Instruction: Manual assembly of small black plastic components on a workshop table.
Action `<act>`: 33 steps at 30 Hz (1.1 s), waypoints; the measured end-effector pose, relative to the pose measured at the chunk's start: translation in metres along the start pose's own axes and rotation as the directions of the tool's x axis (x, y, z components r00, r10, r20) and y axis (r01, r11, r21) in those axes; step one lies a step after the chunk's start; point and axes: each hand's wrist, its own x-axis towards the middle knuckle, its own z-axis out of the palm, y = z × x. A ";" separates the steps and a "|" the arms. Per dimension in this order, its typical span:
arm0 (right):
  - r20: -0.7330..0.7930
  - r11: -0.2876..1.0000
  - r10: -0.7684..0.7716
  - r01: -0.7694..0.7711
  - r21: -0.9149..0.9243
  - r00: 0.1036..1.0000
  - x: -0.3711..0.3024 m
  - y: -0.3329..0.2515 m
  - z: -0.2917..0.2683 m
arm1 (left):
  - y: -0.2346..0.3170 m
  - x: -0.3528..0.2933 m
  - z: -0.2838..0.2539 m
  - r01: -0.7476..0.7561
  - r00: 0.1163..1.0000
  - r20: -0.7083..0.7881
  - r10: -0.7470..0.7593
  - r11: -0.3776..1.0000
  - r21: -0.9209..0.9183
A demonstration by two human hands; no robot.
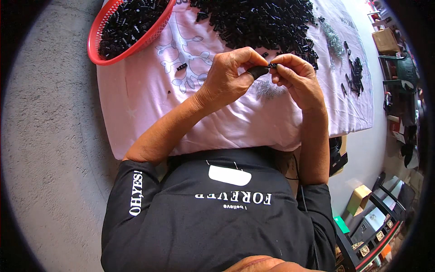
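1. Hands are held together above the pink cloth [149, 95] that covers the surface.
2. A small black part [258, 71] is pinched in the fingers of the left hand [231, 75]; its long axis is pointed rightward toward the other hand.
3. A tinier black piece [272, 65] is gripped by the fingertips of the right hand [297, 77], touching the part's right end.
4. A heap of black parts [263, 20] is seen beyond the hands, and a red basket [97, 34] of the same parts lies far left.
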 end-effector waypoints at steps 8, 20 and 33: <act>-0.026 0.998 0.025 -0.026 -0.057 0.999 -0.001 -0.003 0.004 | -0.001 -0.001 -0.005 -0.079 0.995 0.073 0.070 0.989 0.128; 0.036 0.986 -0.055 0.060 -0.158 0.998 0.000 -0.001 0.004 | -0.004 -0.002 -0.002 -0.262 0.965 0.088 0.247 0.917 0.299; 0.026 0.992 -0.021 0.024 -0.120 0.999 -0.002 -0.002 0.006 | -0.001 -0.003 0.000 -0.152 0.986 0.084 0.141 0.976 0.153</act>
